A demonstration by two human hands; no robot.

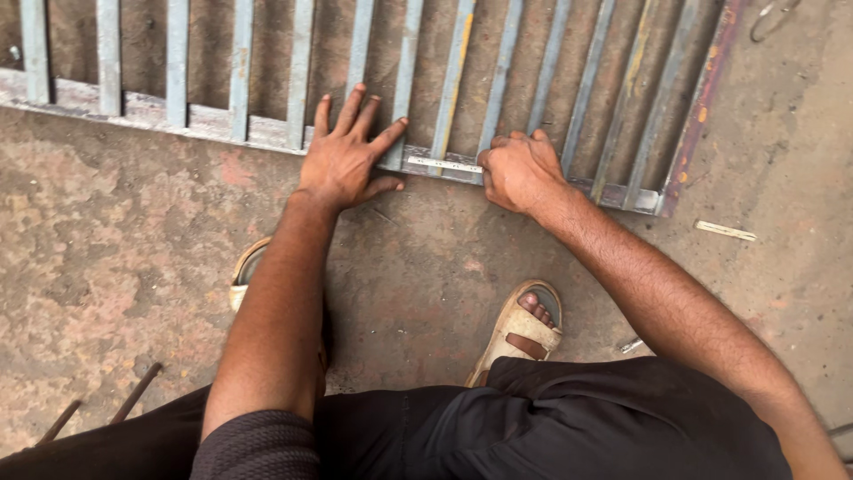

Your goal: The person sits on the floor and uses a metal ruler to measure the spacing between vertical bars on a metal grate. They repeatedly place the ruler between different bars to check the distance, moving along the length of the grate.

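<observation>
Left hand (pixel 345 151) lies open, pinning the metal grille (pixel 498 98) to the floor (pixel 107 249); right hand (pixel 520 171) is fisted around a ruler (pixel 442 164) on its frame.

Narrow gaps between metal grille (pixel 444 164) bars; bare concrete floor (pixel 107 258) left, sandalled feet (pixel 520 333) below

No packages, labels, signs or screens are visible in the head view.
</observation>
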